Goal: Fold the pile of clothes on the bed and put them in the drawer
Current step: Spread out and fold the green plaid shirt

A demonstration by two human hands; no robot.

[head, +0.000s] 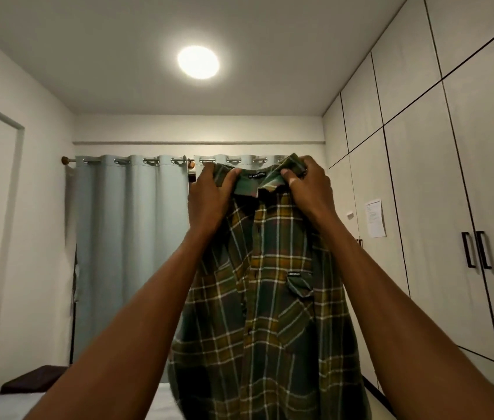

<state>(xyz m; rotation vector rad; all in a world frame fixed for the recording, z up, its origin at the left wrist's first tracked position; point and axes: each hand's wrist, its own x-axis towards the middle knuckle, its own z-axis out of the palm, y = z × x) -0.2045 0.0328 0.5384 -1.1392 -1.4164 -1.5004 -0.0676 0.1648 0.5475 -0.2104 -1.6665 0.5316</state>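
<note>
While raised at arm's length before the pale blue eyelet curtain (130, 237), the green-and-yellow plaid flannel shirt (270, 313) is gripped at its collar by the left hand (209, 198) and right hand (308, 189), hanging above the white bed (161, 401).

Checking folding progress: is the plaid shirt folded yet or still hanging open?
Unfolded. The plaid shirt hangs full length, held up at the collar by the left hand and right hand.
</note>
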